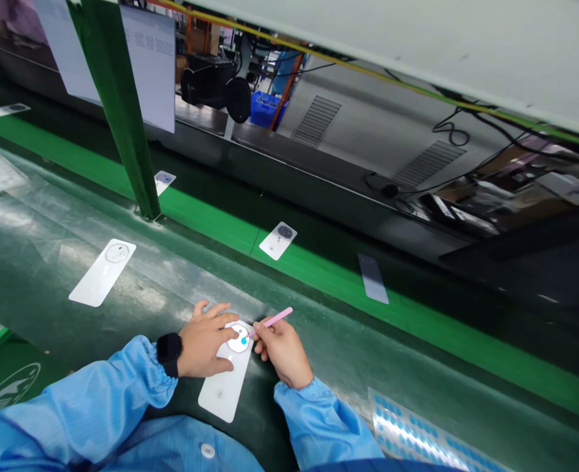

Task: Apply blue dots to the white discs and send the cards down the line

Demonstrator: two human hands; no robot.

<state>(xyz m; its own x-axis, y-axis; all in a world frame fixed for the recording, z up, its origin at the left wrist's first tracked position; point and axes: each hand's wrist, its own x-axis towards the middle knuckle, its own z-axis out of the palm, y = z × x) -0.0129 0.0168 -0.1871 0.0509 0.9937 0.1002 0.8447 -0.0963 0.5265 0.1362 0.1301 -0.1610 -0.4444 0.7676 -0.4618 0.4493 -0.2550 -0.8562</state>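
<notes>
Nearest you are your blue sleeves [87,393], with a dark watch [170,354] at the left wrist. Off to your right lies a clear sheet of blue dots [407,429], partly catching glare. In front of you, a white phone back panel [223,393] lies slantwise on the green surface [341,367], its round camera area at the far end. Your left hand [205,344] spreads over its left side, the grip open, a fingertip resting at the camera area. Your right hand [282,347] has its grip closed around a pink stick [279,318], the lower end just beside a blue dot [244,341] on that camera area.

Farther off to the left, a second white panel [97,282] lies apart on the surface. Beyond runs a green belt [215,226] carrying a shorter white panel [275,244] and, to its right, a greyish panel [374,278]. A green post [119,118] rises before a white board [154,78]; past them sits a blue bin [265,108].
</notes>
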